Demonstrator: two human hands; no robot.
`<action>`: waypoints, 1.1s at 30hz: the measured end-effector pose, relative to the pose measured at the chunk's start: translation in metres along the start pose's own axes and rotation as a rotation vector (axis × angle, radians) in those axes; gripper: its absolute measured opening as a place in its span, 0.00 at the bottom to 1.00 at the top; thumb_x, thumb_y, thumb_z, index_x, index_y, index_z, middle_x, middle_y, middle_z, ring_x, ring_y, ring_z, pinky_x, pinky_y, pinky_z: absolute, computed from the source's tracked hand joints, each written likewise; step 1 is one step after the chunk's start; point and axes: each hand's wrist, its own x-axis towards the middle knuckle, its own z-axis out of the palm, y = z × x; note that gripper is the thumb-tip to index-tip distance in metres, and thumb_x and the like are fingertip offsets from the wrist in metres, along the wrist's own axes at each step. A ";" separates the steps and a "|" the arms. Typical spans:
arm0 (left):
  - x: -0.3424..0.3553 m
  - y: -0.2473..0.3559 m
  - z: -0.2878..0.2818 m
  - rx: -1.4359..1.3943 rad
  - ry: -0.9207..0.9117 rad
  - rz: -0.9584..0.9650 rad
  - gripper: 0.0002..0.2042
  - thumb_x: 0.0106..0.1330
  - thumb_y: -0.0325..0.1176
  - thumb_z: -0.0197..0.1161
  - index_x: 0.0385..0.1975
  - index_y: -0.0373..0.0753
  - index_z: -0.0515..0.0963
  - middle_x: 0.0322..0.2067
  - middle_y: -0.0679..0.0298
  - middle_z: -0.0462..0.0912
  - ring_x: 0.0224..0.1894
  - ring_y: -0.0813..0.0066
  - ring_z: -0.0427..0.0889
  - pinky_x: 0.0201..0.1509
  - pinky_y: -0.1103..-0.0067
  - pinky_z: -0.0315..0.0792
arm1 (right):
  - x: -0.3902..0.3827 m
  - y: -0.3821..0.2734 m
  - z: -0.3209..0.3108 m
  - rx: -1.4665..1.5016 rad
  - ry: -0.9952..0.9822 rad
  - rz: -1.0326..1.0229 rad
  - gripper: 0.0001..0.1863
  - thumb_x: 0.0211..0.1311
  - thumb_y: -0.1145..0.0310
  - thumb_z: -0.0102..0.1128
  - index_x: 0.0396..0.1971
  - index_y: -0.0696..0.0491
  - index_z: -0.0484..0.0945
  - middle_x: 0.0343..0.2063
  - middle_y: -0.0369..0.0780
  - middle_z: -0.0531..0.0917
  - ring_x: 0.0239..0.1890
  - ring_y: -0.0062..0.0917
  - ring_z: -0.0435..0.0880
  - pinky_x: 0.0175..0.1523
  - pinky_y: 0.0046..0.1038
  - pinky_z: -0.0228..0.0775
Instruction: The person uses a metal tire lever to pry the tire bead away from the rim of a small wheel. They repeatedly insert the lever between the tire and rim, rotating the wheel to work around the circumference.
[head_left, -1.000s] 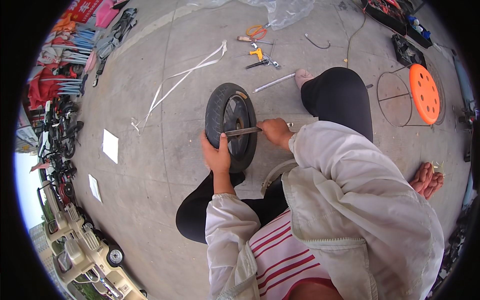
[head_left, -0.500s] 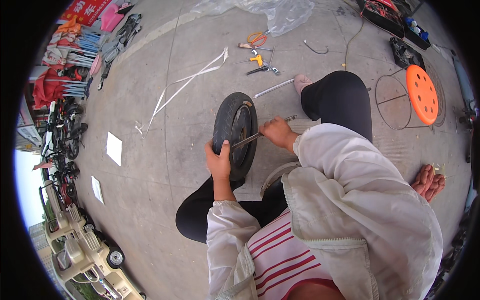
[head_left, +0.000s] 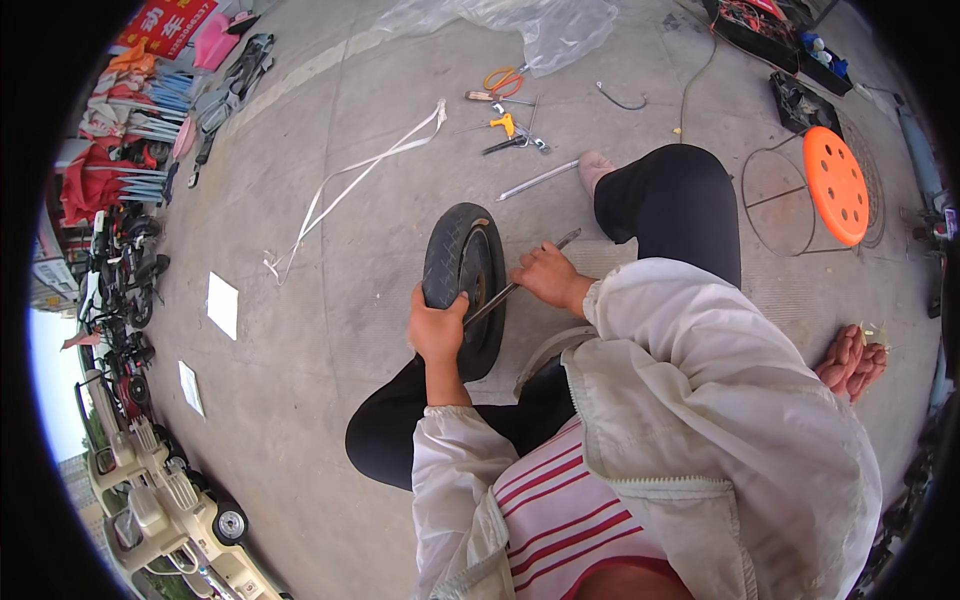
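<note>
A small wheel with a black tyre (head_left: 446, 262) stands upright on the ground in front of me, its rim side turned to the right. My left hand (head_left: 436, 326) grips the tyre's near left part, thumb lying over the sidewall. In my right hand (head_left: 548, 276) is a flat metal tyre lever (head_left: 492, 303), the fist closed round its upper part. The lever slants down and left across the wheel, its lower end at the tyre's edge by my left thumb. Whether that end sits under the tyre's edge is hidden.
Beyond the wheel lie a metal bar (head_left: 538, 181), a yellow-handled tool (head_left: 503, 124), orange-handled scissors (head_left: 503, 79) and a white strap (head_left: 372, 160). An orange stool (head_left: 836, 187) and reddish gloves (head_left: 851, 364) are at right. White sheets (head_left: 222, 306) lie left; a beige vehicle (head_left: 165, 490) stands lower left.
The wheel's top has come slightly nearer to me. The tyre lever slants more steeply, its lower end now closer to me, and my right hand has shifted a little with it.
</note>
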 end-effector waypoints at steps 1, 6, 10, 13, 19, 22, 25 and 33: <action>0.000 -0.001 -0.001 -0.024 0.007 -0.004 0.35 0.45 0.42 0.73 0.55 0.33 0.72 0.43 0.46 0.82 0.46 0.50 0.82 0.51 0.67 0.74 | 0.001 0.000 -0.002 0.006 0.042 0.009 0.06 0.55 0.68 0.53 0.28 0.44 0.80 0.28 0.35 0.80 0.39 0.29 0.79 0.50 0.34 0.63; -0.001 0.021 -0.023 -0.273 0.043 0.036 0.34 0.46 0.37 0.74 0.54 0.29 0.72 0.41 0.51 0.83 0.43 0.61 0.83 0.50 0.72 0.73 | 0.011 0.003 -0.015 0.030 0.178 0.011 0.07 0.56 0.68 0.52 0.30 0.43 0.80 0.28 0.36 0.77 0.40 0.29 0.77 0.48 0.33 0.62; -0.006 0.040 -0.042 -0.446 0.085 0.155 0.33 0.48 0.35 0.74 0.54 0.26 0.71 0.42 0.52 0.81 0.43 0.63 0.81 0.51 0.73 0.72 | 0.015 0.005 -0.023 0.058 0.227 0.031 0.07 0.55 0.69 0.52 0.30 0.44 0.80 0.26 0.36 0.76 0.39 0.30 0.76 0.49 0.32 0.63; -0.003 0.038 -0.046 -0.343 0.032 0.126 0.34 0.49 0.38 0.74 0.55 0.26 0.70 0.45 0.49 0.79 0.47 0.59 0.79 0.54 0.70 0.71 | 0.016 0.008 -0.024 0.023 0.226 0.046 0.07 0.55 0.69 0.53 0.29 0.44 0.80 0.27 0.37 0.76 0.40 0.31 0.76 0.50 0.31 0.63; 0.021 -0.011 -0.008 -0.119 -0.020 0.201 0.39 0.52 0.43 0.74 0.60 0.28 0.64 0.52 0.44 0.75 0.56 0.49 0.74 0.60 0.65 0.68 | -0.002 0.017 -0.001 -0.044 -0.107 0.081 0.07 0.53 0.67 0.55 0.28 0.46 0.82 0.31 0.39 0.82 0.41 0.33 0.81 0.45 0.34 0.71; 0.027 -0.017 0.005 -0.189 0.058 0.181 0.37 0.52 0.38 0.74 0.60 0.28 0.64 0.51 0.43 0.75 0.54 0.50 0.76 0.58 0.65 0.69 | -0.006 0.012 0.002 -0.058 -0.192 0.047 0.07 0.53 0.68 0.55 0.28 0.47 0.83 0.30 0.40 0.84 0.38 0.34 0.83 0.41 0.36 0.75; 0.031 -0.027 0.016 -0.303 0.032 0.176 0.34 0.53 0.32 0.71 0.58 0.28 0.63 0.49 0.42 0.76 0.52 0.48 0.77 0.56 0.66 0.69 | -0.005 0.007 -0.002 -0.054 -0.273 0.035 0.07 0.53 0.69 0.55 0.31 0.49 0.81 0.29 0.41 0.83 0.37 0.36 0.84 0.38 0.38 0.76; 0.037 -0.039 0.015 -0.106 -0.044 0.107 0.34 0.49 0.32 0.71 0.56 0.29 0.63 0.46 0.41 0.76 0.50 0.43 0.77 0.55 0.64 0.70 | 0.021 0.000 -0.071 0.007 -0.309 0.094 0.09 0.54 0.71 0.56 0.36 0.51 0.81 0.35 0.43 0.83 0.36 0.39 0.85 0.36 0.40 0.78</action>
